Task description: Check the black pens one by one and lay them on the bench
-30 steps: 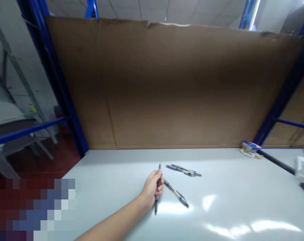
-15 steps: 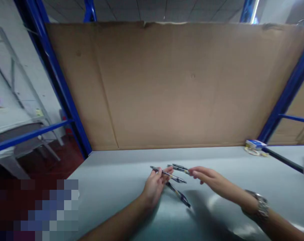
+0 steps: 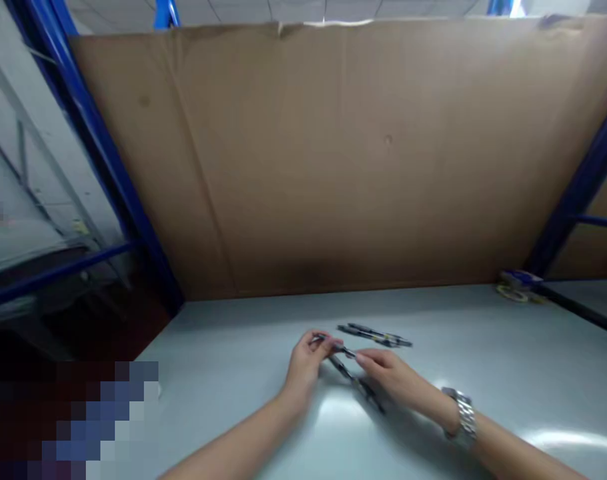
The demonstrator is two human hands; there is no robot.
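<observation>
A dark pen (image 3: 344,349) is held between my two hands above the grey table (image 3: 223,373). My left hand (image 3: 308,360) has its fingers closed around one end. The thumb and fingers of my right hand (image 3: 383,370) pinch the other end; a metal watch (image 3: 461,417) is on that wrist. Below the hands lies another dark pen (image 3: 361,387), slanting down to the right, its upper end near my left fingers. Just beyond my right hand, a pair of black pens (image 3: 376,335) rests side by side on the table.
A cardboard panel (image 3: 308,167) stands along the table's back edge, framed by blue metal posts (image 3: 108,153). At the back right corner sit a small blue box (image 3: 521,277) and a yellowish roll (image 3: 511,292). A grey chair (image 3: 38,300) stands off to the left.
My right hand has left the pair of pens at the back and moved toward my left hand. It now grips the far end of the pen in my left hand.
</observation>
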